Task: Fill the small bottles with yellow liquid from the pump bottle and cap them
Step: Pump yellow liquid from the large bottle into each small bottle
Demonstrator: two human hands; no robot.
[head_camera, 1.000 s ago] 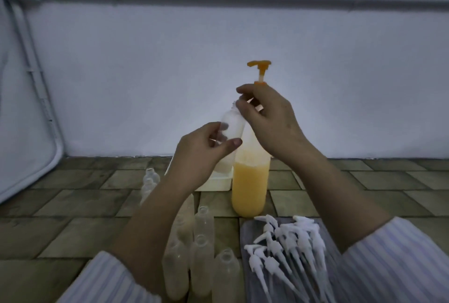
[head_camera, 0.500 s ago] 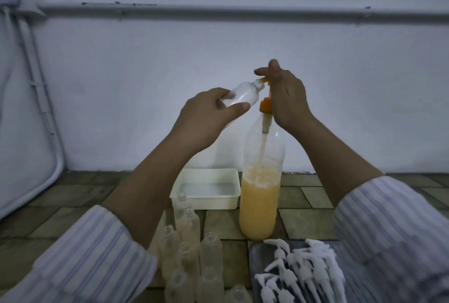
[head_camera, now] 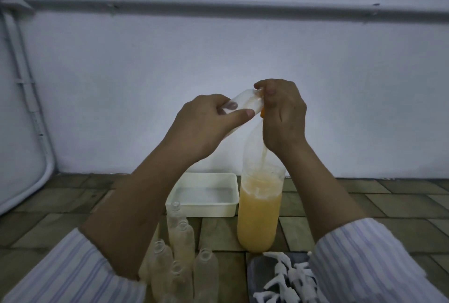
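Small bottle [head_camera: 245, 103], clear and tilted, is held up in the air by the left hand [head_camera: 206, 123], whose thumb and fingers curl round its body. Its mouth points up and to the right, meeting the right hand [head_camera: 283, 113], which is curled down over the orange pump head [head_camera: 262, 112]; only a sliver of orange shows between the fingers. The two hands are close together, almost touching at the bottle's mouth.

Below the right hand stands the pump bottle [head_camera: 260, 210], upright on the tiled floor [head_camera: 60, 208], yellow liquid filling its lower part. Just left of it, near the wall, sits a shallow white tray [head_camera: 233, 208]. In front of the tray, toward the near edge of the floor, a cluster of empty small bottles [head_camera: 182, 249] stands upright, without caps, partly hidden by the left forearm. At the near right, in front of the pump bottle, a dark tray [head_camera: 257, 268] holds a heap of white pump caps [head_camera: 281, 281]. Striped sleeves [head_camera: 364, 254] cover both forearms near the elbows. A grey pipe [head_camera: 218, 8] runs along the pale wall behind.
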